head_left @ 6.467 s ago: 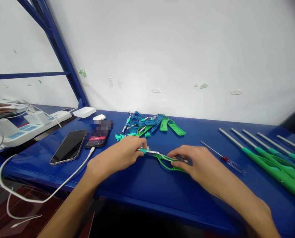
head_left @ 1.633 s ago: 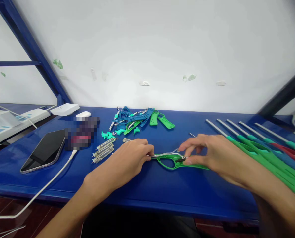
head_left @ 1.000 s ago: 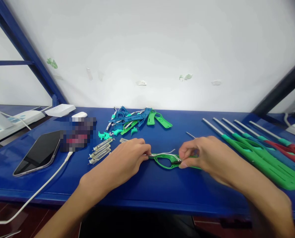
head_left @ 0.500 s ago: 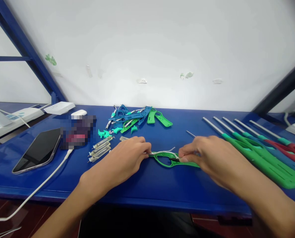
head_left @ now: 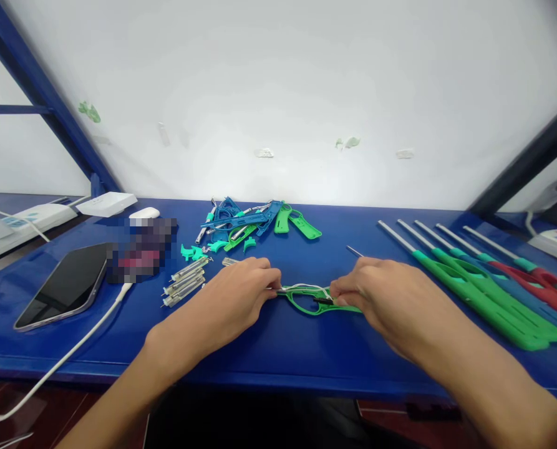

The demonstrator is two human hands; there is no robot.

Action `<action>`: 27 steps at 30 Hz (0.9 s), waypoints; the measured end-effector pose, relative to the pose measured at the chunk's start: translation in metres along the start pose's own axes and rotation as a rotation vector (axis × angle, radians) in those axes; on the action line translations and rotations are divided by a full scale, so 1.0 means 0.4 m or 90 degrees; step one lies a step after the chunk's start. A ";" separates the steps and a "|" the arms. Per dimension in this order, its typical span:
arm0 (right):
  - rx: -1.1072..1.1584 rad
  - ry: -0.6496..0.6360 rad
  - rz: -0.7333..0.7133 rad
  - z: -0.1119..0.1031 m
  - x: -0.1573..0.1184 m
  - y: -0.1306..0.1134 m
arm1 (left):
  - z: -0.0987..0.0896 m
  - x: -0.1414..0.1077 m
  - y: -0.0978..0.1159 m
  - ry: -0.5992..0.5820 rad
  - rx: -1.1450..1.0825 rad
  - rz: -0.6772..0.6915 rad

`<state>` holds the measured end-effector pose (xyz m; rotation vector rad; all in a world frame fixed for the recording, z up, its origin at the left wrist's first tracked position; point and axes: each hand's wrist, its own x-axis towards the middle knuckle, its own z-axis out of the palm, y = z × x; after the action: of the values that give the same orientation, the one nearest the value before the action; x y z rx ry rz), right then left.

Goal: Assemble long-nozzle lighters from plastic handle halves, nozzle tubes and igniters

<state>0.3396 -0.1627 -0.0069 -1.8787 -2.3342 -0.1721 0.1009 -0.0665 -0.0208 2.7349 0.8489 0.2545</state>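
A green half-casing of a stick lighter lies across the middle of the blue bench, its inside facing up. My left hand is closed on its narrow left end. A white wire curves along its upper edge to the fingertips of my right hand, which pinch it over the casing's right part. Just left of those fingertips sits a black igniter piece. From behind my right hand pokes a thin metal rod; whether I hold it is hidden.
Several assembled stick lighters lie at the right. Blue and green casing parts, teal triggers and clear fuel tubes lie behind and left. A phone and a white cable occupy the left side.
The wire's loose end, which stuck up beside my right hand, now runs into its fingertips. My right hand has shifted slightly left. The whole view has drifted a little.
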 end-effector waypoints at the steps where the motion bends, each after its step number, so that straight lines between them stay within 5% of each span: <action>1: -0.015 -0.004 0.000 -0.001 -0.001 -0.002 | 0.000 0.000 -0.001 0.001 -0.004 0.000; 14: -0.148 0.216 -0.095 0.105 -0.131 -0.062 | 0.005 0.004 -0.005 0.001 -0.015 -0.007; 21: -0.104 0.233 -0.040 0.125 -0.149 -0.057 | 0.005 0.008 -0.003 -0.010 -0.028 -0.019; 27: 0.059 0.345 0.065 0.146 -0.136 -0.064 | 0.009 0.008 -0.001 -0.007 -0.030 -0.023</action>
<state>0.3236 -0.2100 -0.0740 -1.6432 -1.8471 -0.4839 0.1040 -0.0650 -0.0242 2.6729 0.8764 0.2497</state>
